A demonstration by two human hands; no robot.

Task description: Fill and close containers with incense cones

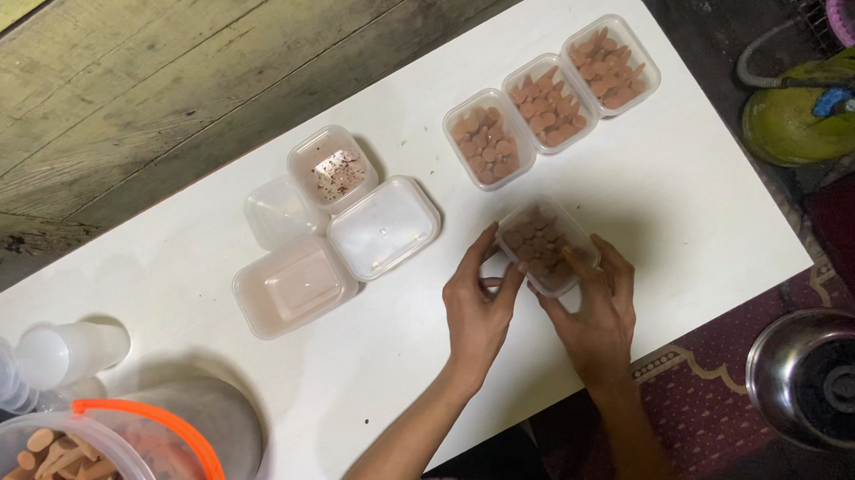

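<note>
Clear plastic box point(545, 246) packed with brown cones sits near the desk point(673, 177) edge closest to the person, left hand point(478, 309) and right hand point(598, 317) pinching its sides with closed fingers, seemingly to keep it level

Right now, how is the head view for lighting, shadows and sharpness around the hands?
Head view: the white table is lit evenly, almost washed out, with no strong glare; the floor at the right is dim. Soft shadows fall beside the left hand, the right hand and the small container they hold. The cones inside it look slightly soft; the bucket at the lower left edge is blurred.
</note>
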